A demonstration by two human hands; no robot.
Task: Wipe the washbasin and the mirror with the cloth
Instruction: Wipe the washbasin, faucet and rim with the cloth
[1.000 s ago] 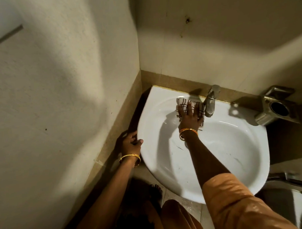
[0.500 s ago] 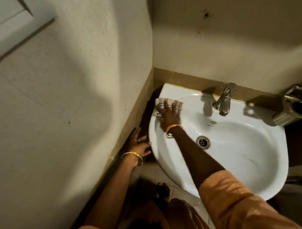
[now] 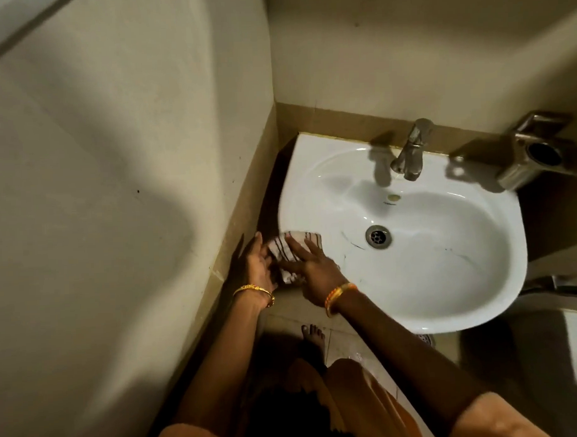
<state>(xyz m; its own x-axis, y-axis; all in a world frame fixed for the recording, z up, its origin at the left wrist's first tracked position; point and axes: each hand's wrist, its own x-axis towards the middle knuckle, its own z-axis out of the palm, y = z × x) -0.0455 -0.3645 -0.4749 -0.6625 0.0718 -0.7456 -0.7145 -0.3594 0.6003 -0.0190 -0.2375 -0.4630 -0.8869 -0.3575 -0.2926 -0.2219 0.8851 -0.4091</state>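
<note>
Nearest the camera a bare foot [image 3: 312,336] stands on the tiled floor [image 3: 342,345] between two orange sleeves. Above it, the right hand [image 3: 312,269] lies flat on the striped cloth [image 3: 290,256], fingers straight and spread, pressing it onto the near-left rim of the white washbasin [image 3: 413,279]. The left hand [image 3: 257,266] meets the cloth's left edge from the wall side, fingers fairly straight and slightly apart, touching the fabric; whether they curl under it cannot be told. Each wrist carries a gold bangle. Further in, the drain [image 3: 378,236] sits in the bowl's middle, with dark streaks around it. At the back rim stands the metal tap [image 3: 409,152], and to its right a metal holder [image 3: 533,154] is fixed to the wall
</note>
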